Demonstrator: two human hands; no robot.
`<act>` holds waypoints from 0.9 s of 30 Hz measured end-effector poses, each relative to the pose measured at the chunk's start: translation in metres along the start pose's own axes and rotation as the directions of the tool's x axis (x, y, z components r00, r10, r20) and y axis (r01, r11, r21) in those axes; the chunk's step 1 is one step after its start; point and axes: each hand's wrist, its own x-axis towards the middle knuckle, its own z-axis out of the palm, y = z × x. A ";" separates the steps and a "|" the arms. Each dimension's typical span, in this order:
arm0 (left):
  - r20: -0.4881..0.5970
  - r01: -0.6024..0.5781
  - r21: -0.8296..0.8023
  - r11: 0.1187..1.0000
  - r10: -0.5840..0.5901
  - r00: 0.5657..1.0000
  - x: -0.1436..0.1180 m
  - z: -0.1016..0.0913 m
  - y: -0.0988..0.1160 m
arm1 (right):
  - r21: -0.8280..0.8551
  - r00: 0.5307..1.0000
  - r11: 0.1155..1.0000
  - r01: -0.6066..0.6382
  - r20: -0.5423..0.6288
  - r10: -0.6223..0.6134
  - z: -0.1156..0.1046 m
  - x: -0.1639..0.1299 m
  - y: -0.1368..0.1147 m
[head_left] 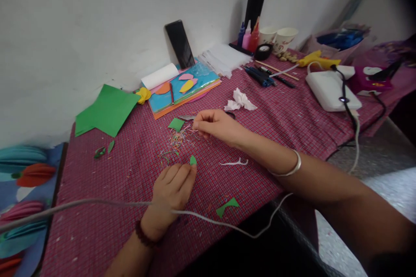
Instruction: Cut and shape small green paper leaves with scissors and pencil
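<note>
Nearest, the left hand (172,188) pinches a small green paper leaf (193,160) at its fingertips, tip pointing away — just beyond, the right hand (214,124) closes narrow over the coloured paper shreds (177,143), scissors (190,117) touching it on the checked surface (130,173).

A red-and-white checked tablecloth (276,117) carries green paper (107,110), a small green scrap (193,160), a yellow glue gun (316,59), and white crumpled tissue (240,100).

Small green paper leaf (193,160) — pinched upright; colourful paper shreds (178,142) — scattered on cloth.
</note>
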 end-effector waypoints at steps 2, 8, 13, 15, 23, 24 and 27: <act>0.034 0.044 0.070 0.997 -0.046 0.998 0.003 0.004 0.003 | -0.074 0.998 0.997 0.038 -0.043 -0.041 -0.008 0.003 -0.003; 0.151 0.095 0.010 0.995 -0.095 0.984 0.003 0.012 0.010 | -0.268 0.995 0.960 0.088 -0.026 -0.098 -0.020 0.009 -0.001; 0.155 0.177 -0.220 0.959 -0.145 0.977 -0.004 0.010 0.004 | -0.516 0.964 0.826 0.227 0.238 -0.117 -0.024 -0.005 -0.006; 0.200 0.209 -0.299 0.931 -0.153 0.968 -0.008 0.006 0.000 | -0.626 0.928 0.731 0.273 0.372 -0.028 -0.028 -0.020 -0.008; 0.259 0.164 -0.220 0.962 -0.105 0.960 -0.019 -0.002 0.001 | -0.860 0.929 0.448 0.245 0.340 0.146 -0.041 -0.086 0.008; 0.253 0.153 -0.197 0.968 -0.101 0.962 -0.020 -0.001 0.003 | -0.879 0.934 0.412 0.241 0.325 0.148 -0.040 -0.089 0.009; 0.208 0.122 -0.156 0.980 -0.088 0.974 -0.021 0.001 0.007 | -0.926 0.953 0.321 0.200 0.260 0.153 -0.037 -0.094 0.011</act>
